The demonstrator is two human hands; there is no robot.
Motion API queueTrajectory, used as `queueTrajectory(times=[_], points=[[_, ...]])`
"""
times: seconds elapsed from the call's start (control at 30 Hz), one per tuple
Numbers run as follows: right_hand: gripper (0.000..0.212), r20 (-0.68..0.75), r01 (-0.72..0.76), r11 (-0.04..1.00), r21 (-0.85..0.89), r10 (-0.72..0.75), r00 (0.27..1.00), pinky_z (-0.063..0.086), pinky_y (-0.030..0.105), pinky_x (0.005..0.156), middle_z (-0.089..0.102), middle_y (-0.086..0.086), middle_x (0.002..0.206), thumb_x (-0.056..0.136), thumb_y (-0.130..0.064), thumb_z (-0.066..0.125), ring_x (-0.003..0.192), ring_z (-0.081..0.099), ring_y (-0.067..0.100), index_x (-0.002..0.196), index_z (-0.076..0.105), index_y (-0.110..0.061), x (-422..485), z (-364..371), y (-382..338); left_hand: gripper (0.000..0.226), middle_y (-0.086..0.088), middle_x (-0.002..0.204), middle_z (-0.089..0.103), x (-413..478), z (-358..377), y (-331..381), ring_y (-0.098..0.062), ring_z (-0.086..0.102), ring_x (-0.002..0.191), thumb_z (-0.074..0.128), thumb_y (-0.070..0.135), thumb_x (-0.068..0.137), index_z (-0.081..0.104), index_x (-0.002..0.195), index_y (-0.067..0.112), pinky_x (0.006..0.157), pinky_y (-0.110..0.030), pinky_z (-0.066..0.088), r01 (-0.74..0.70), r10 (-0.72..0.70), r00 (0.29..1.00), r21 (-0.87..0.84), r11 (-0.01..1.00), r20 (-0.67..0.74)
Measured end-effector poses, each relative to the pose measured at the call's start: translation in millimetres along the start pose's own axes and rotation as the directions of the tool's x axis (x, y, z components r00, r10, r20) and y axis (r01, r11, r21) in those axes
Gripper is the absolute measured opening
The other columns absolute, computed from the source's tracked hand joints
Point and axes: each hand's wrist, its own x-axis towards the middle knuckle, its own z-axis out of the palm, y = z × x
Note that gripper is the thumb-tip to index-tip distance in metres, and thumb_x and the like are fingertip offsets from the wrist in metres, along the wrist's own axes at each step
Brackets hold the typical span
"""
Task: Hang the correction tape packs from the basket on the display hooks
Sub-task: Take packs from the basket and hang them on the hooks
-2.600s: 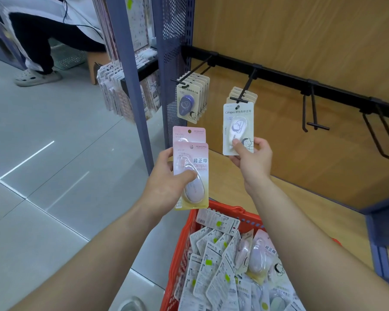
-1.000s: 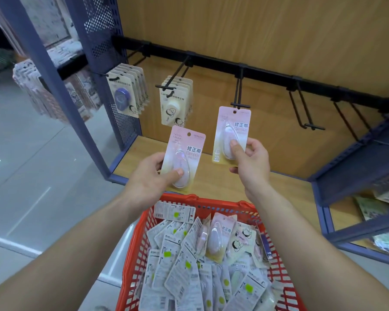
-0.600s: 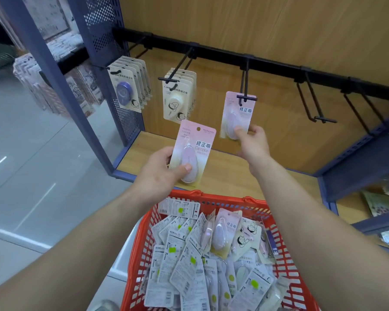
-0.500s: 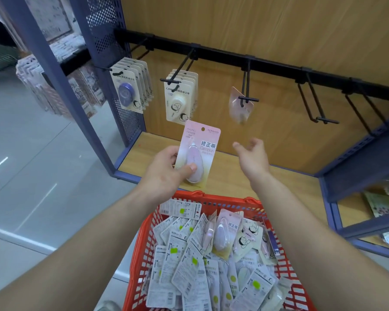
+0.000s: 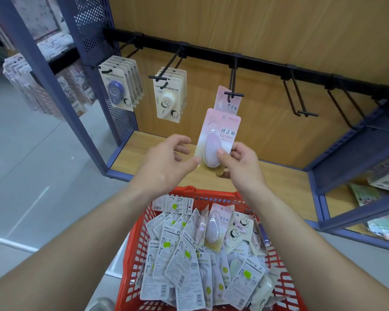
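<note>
Pink pack passed to right hand, pinched below hooked pack, left hand spread beside it

5 hooks. 1 blue stack, 1 cream stack. 2 pink: hung pack, held pack. 1 basket.

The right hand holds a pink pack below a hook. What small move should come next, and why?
Probably raise the held pack in the right hand until its top reaches the hook tip, then thread it on. Its top edge sits just below that tip, where a hung pack of the same kind already hangs.
</note>
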Motion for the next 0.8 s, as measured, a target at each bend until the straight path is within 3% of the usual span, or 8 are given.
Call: queueTrajectory(times=[0.07, 0.13, 0.27, 0.4, 0.7, 0.8], points=[[0.004, -0.031, 0.022, 0.998, -0.063, -0.024, 0.999, 0.059, 0.047, 0.074, 0.076, 0.004, 0.101, 0.1, -0.018, 0.065, 0.081, 0.068, 0.019, 0.102, 0.066, -0.021, 12, -8, -5, 0.05, 0.017, 0.122, 0.065, -2, -5, 1, -0.007, 0.062, 0.108, 0.072, 0.046, 0.09, 0.057, 0.136, 0.031, 0.096, -0.035, 0.052, -0.051, 0.049, 0.999, 0.198, 0.979, 0.011], [0.003, -0.044, 0.023, 0.997, -0.074, -0.026, 0.999, 0.06, 0.045, 0.074, 0.076, 0.004, 0.102, 0.1, -0.02, 0.065, 0.085, 0.069, 0.02, 0.101, 0.066, -0.022, 24, -12, -10, 0.05, 0.018, 0.127, 0.064, -3, -10, 0, -0.007, 0.061, 0.112, 0.069, 0.049, 0.09, 0.058, 0.136, 0.032, 0.098, -0.036, 0.051, -0.065, 0.062, 0.998, 0.254, 0.965, 0.022], [0.005, -0.044, -0.017, 0.997, -0.081, 0.014, 0.999, 0.061, 0.032, 0.063, 0.077, 0.002, 0.105, 0.102, -0.022, 0.062, 0.089, 0.071, 0.019, 0.105, 0.065, -0.02, 42, -16, -14, 0.037, 0.017, 0.125, 0.065, -2, -15, -2, -0.006, 0.061, 0.11, 0.068, 0.049, 0.09, 0.064, 0.124, 0.034, 0.097, -0.037, 0.052, -0.076, 0.076, 0.997, 0.276, 0.958, 0.013], [0.014, -0.073, -0.01, 0.998, -0.057, 0.006, 0.997, 0.059, 0.029, 0.061, 0.076, 0.001, 0.107, 0.102, -0.023, 0.062, 0.091, 0.072, 0.015, 0.112, 0.065, -0.014, 47, -18, -9, 0.034, 0.018, 0.12, 0.066, -1, -17, -5, -0.005, 0.061, 0.108, 0.067, 0.049, 0.09, 0.065, 0.12, 0.035, 0.096, -0.036, 0.052, -0.087, 0.088, 0.996, 0.292, 0.953, 0.009], [0.009, -0.11, 0.045, 0.995, -0.088, -0.054, 0.992, 0.058, 0.028, 0.063, 0.075, -0.005, 0.091, 0.101, -0.026, 0.065, 0.084, 0.07, 0.009, 0.104, 0.064, -0.017, 54, -10, 2, 0.03, 0.016, 0.116, 0.066, 2, -15, -7, -0.006, 0.061, 0.107, 0.066, 0.046, 0.093, 0.066, 0.12, 0.032, 0.095, -0.037, 0.053, -0.083, 0.081, 0.997, 0.294, 0.952, 0.02], [0.007, -0.154, 0.036, 0.994, -0.107, -0.052, 0.987, 0.058, 0.034, 0.067, 0.075, -0.004, 0.09, 0.1, -0.026, 0.065, 0.084, 0.069, 0.011, 0.101, 0.063, -0.02, 58, -8, 6, 0.028, 0.015, 0.115, 0.066, 2, -14, -8, -0.006, 0.061, 0.106, 0.066, 0.044, 0.093, 0.066, 0.119, 0.031, 0.095, -0.038, 0.053, -0.079, 0.075, 0.997, 0.293, 0.953, 0.022]])
